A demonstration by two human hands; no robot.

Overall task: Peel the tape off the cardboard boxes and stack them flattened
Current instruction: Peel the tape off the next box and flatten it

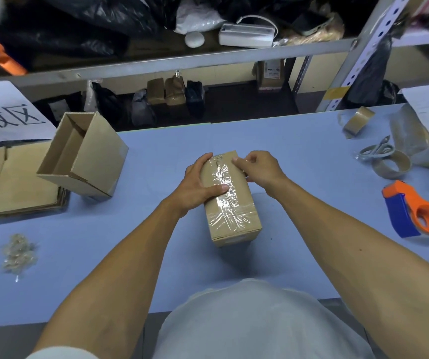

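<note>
Box (230,203) was gripped by left hand (198,182); right hand (258,168) pinched tape (225,182) end; best peeled low, steadily.

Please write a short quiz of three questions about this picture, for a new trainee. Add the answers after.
1. True or false: the taped box between the hands is already flattened.
2. Which hand picks at the clear tape near the box's far end? A) left hand B) right hand
3. Name the orange and blue tool at the right of the table.

Key: 1 false, it is whole and sealed. 2 B; the left hand grips the box. 3 A tape dispenser.
</note>
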